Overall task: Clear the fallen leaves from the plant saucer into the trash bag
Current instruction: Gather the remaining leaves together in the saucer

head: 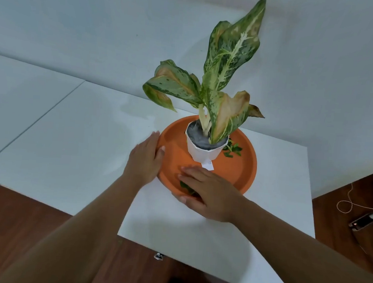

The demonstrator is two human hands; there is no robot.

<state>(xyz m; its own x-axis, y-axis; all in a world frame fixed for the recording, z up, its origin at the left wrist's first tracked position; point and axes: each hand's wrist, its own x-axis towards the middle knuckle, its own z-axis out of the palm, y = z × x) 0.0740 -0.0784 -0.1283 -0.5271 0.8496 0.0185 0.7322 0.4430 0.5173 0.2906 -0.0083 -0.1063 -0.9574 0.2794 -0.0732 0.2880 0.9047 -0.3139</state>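
White worktop [93,134]: your flat left hand [144,160] braces the saucer [234,166], flat right hand [208,193] covers leaves [185,186]; sweeping may topple the pot [202,152].

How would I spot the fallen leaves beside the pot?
Start at the white table, where a round orange saucer holds a white pot. Right of the pot, on the saucer floor, lie small dark green leaves. Unlike the plant's big mottled leaves, they are tiny and loose.

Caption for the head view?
Left hand rests on the rim of the orange saucer; right hand lies over fallen leaves inside.
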